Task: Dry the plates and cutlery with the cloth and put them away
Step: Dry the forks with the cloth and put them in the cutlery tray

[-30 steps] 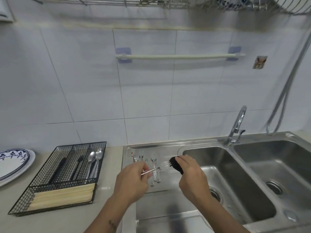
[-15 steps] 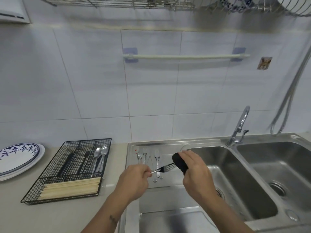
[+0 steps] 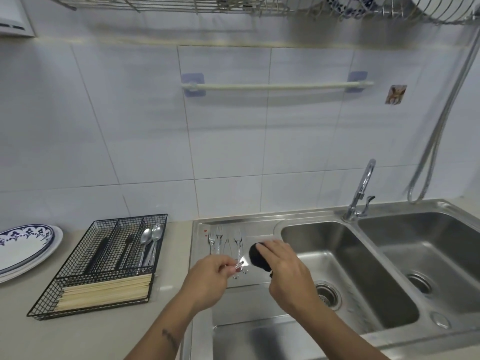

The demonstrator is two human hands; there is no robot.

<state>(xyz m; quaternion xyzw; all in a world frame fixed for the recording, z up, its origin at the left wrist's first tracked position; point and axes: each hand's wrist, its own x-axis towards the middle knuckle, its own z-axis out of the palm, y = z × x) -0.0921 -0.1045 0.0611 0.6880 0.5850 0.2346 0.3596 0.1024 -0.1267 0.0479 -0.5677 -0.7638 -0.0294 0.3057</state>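
My left hand (image 3: 209, 275) pinches the handle end of a metal fork (image 3: 239, 264) above the draining board (image 3: 259, 224). My right hand (image 3: 283, 266) grips a black cloth (image 3: 258, 257) bunched round the fork's head, which is hidden inside it. Several more forks (image 3: 220, 241) lie side by side on the draining board behind my hands. A black wire cutlery tray (image 3: 104, 266) stands on the counter to the left, with two spoons (image 3: 149, 240) and dark-handled cutlery in its back compartments.
Wooden chopsticks (image 3: 104, 293) fill the tray's front compartment. Blue-patterned white plates (image 3: 23, 245) are stacked at the far left. A double sink (image 3: 363, 268) with a tap (image 3: 361, 190) lies on the right. Overhead hangs a dish rack (image 3: 389, 6) with plates.
The cloth has slid along the fork toward my left hand, covering the tines that showed before. The camera view has shifted a little right and down.
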